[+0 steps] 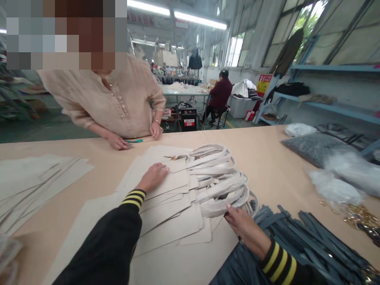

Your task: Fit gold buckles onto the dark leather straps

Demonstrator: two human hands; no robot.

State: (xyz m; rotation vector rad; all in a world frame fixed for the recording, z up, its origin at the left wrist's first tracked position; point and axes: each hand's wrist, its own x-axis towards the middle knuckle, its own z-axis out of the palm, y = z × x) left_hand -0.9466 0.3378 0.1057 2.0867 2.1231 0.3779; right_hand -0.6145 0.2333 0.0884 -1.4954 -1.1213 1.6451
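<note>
Several flat off-white fabric pieces (170, 217) lie overlapped in a pile in front of me. White straps (221, 192) bent into loops stick out from the pile's right side. My left hand (154, 178) rests on the upper pieces with its fingers stretched out, holding nothing. Down at the lowest loop, my right hand (247, 227) has its fingers closed at the strap's edge; its palm side is partly hidden. Small gold-coloured metal parts (172, 158) show at the far end of the pile.
Dark blue-grey straps (308, 237) lie in a heap at right, with gold hardware (359, 217) and plastic bags (335, 186) beyond. More fabric sheets (38, 182) spread at left. Across the tan table (258, 146), a co-worker's hand (118, 141) is by a small green-handled tool (135, 141).
</note>
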